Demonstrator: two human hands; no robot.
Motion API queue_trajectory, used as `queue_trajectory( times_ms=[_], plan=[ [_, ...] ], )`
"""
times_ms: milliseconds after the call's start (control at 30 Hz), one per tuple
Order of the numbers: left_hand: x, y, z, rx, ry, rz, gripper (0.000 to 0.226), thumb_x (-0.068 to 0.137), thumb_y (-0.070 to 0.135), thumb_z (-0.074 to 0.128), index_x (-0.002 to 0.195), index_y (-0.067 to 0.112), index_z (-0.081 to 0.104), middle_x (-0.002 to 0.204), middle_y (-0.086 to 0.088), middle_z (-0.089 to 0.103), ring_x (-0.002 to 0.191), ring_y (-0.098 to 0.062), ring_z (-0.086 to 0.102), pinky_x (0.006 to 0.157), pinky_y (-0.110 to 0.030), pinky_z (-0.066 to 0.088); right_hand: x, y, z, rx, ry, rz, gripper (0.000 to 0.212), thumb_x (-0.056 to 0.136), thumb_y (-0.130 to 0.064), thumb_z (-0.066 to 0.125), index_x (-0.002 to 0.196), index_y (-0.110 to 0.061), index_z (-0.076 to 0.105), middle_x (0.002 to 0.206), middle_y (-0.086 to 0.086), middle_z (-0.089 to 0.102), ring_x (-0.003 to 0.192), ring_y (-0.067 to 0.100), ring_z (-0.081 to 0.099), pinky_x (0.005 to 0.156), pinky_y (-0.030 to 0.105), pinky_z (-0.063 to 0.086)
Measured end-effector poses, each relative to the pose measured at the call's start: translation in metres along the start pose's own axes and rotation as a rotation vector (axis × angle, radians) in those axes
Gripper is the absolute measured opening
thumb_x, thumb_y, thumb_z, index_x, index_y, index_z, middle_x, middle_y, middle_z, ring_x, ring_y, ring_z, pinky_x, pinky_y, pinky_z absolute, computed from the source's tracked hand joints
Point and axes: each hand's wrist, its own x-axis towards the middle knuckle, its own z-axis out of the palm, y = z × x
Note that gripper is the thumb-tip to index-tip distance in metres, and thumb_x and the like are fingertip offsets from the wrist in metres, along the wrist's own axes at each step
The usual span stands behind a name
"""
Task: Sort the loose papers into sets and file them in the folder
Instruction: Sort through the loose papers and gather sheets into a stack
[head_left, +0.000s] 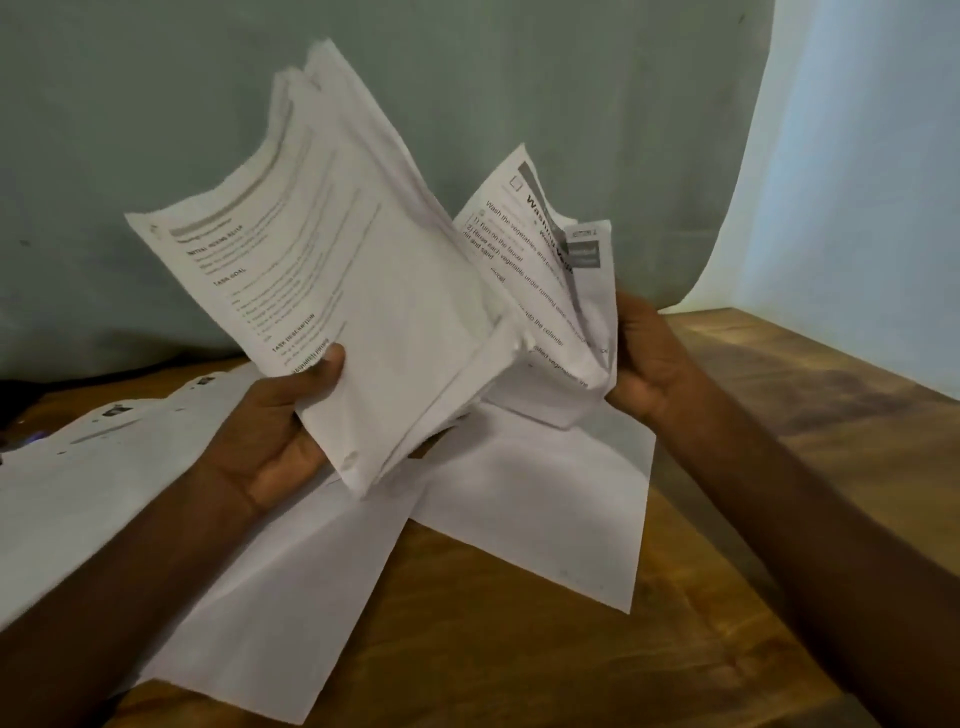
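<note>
A thick stack of printed white papers (363, 270) is held up above the table, fanned open. My left hand (275, 431) grips its lower edge, thumb on the top sheet. My right hand (644, 358) holds a crumpled printed sheet (550, 291) headed with large black text, just right of the stack. Blank white sheets (535, 509) lie flat on the wooden table (519, 649) beneath both hands. More printed sheets (93, 467) lie at the left. No folder is in view.
A grey-green cloth (519, 78) hangs behind the table. A pale lit wall (883, 182) stands at the right. Bare wood shows at the table's right side (831, 415) and front. Something dark sits at the far left edge (15, 405).
</note>
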Motion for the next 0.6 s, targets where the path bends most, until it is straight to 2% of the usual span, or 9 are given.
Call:
queue_trajectory(
  times_ms=[67,133,200,300,367,500,600],
  plan=[
    [-0.0014,-0.0004,0.0015,0.017,-0.023,-0.011,0.047,0.102,0.007,0.048,0.146,0.02,0.054,0.143,-0.006,0.062,0.131,-0.023,0.059,0.104,-0.043,0.051,-0.0017,-0.0014,0.0025,0.031,-0.042,0.011,0.033,0.102,-0.02,0.048,0.108,-0.007,0.077,0.107,0.01,0.075,0.097,0.023,0.074,0.084,0.037,0.061],
    [-0.0028,-0.0004,0.0032,0.059,-0.068,0.001,0.048,0.103,0.005,0.045,0.148,0.02,0.052,0.144,-0.006,0.06,0.132,-0.024,0.058,0.104,-0.044,0.051,-0.0032,-0.0033,0.002,0.039,-0.073,0.028,0.024,0.089,-0.013,0.064,0.107,-0.005,0.077,0.108,0.011,0.075,0.097,0.024,0.074,0.084,0.038,0.061],
    [-0.0023,0.0001,0.0036,0.12,-0.095,0.042,0.051,0.102,0.005,0.047,0.15,0.02,0.049,0.147,-0.006,0.058,0.136,-0.025,0.055,0.107,-0.045,0.048,-0.0012,-0.0046,-0.0012,0.058,-0.132,0.037,0.046,0.069,-0.003,0.083,0.115,-0.005,0.074,0.116,0.012,0.073,0.105,0.027,0.072,0.094,0.041,0.058],
    [0.001,0.0034,0.0024,0.227,-0.063,0.164,0.054,0.099,0.004,0.051,0.151,0.021,0.049,0.148,-0.005,0.057,0.138,-0.024,0.053,0.11,-0.043,0.045,0.0018,-0.005,-0.0062,0.118,-0.125,0.049,0.07,0.059,0.005,0.089,0.125,-0.005,0.069,0.124,0.012,0.069,0.112,0.029,0.069,0.099,0.045,0.056],
    [0.0025,0.0059,0.0017,0.305,-0.051,0.235,0.056,0.099,0.002,0.052,0.151,0.023,0.048,0.149,-0.003,0.056,0.138,-0.023,0.053,0.112,-0.042,0.044,0.002,-0.0059,-0.0062,0.128,-0.136,0.046,0.072,0.061,0.003,0.089,0.129,-0.006,0.066,0.13,0.011,0.066,0.116,0.029,0.066,0.101,0.045,0.054],
    [0.0007,0.0048,0.002,0.311,-0.077,0.206,0.058,0.094,-0.002,0.053,0.147,0.022,0.052,0.145,-0.001,0.06,0.135,-0.021,0.056,0.11,-0.04,0.046,0.0013,-0.0072,-0.005,0.109,-0.135,0.041,0.07,0.066,-0.003,0.088,0.132,-0.009,0.065,0.134,0.009,0.064,0.122,0.029,0.063,0.102,0.046,0.053],
    [0.0025,-0.0007,0.0011,0.327,-0.052,0.169,0.058,0.092,0.0,0.057,0.146,0.02,0.053,0.145,-0.004,0.061,0.135,-0.023,0.056,0.114,-0.048,0.042,0.0024,-0.0066,-0.0071,0.113,-0.134,0.017,0.057,0.091,-0.012,0.065,0.147,-0.011,0.052,0.143,0.011,0.058,0.132,0.031,0.057,0.109,0.049,0.047]
  ],
)
